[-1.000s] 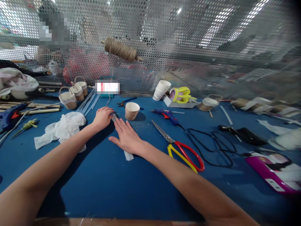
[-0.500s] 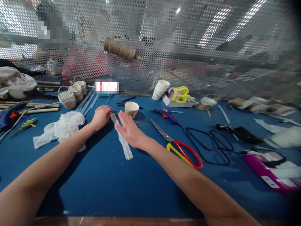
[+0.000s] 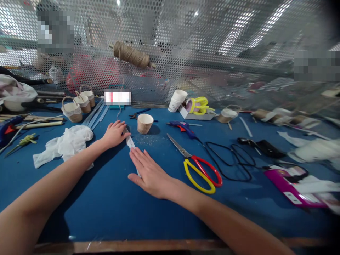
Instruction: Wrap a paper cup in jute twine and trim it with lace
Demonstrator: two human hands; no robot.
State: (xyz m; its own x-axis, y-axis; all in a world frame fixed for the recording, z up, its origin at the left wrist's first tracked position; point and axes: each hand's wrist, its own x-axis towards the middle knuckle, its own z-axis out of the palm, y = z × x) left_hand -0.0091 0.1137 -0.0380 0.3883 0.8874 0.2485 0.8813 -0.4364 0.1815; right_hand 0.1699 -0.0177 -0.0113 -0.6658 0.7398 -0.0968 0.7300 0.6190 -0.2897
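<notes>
Head view: most of the white lace strip (image 3: 130, 142) is covered by the hands; only a mid-section and a sliver by the right thumb can be seen. Its far end is hidden under the left hand (image 3: 114, 134), its near part under the right hand (image 3: 148, 173). Right edge of view is smeared; the magenta box (image 3: 277, 180) is partly covered by white material and cannot be identified further. A label at the back and two background patches are pixelated.

Strip is laid on the blue tabletop (image 3: 106, 205), running from the left thumb and fingertips to under the right fingers. Right hand is held palm down, fingers straight and nearly together, thumb spread; nothing is clamped. Left fingers are slightly bent over the strip's end; whether it is pinched cannot be told.

Paper-lined cup (image 3: 145, 125) is stood upright just beyond the strip, touched by neither hand. Scissors (image 3: 186, 154) are left right of the right hand, glue gun (image 3: 183, 126) beyond them. White fabric heap (image 3: 70, 141) is bunched beside the left forearm.
</notes>
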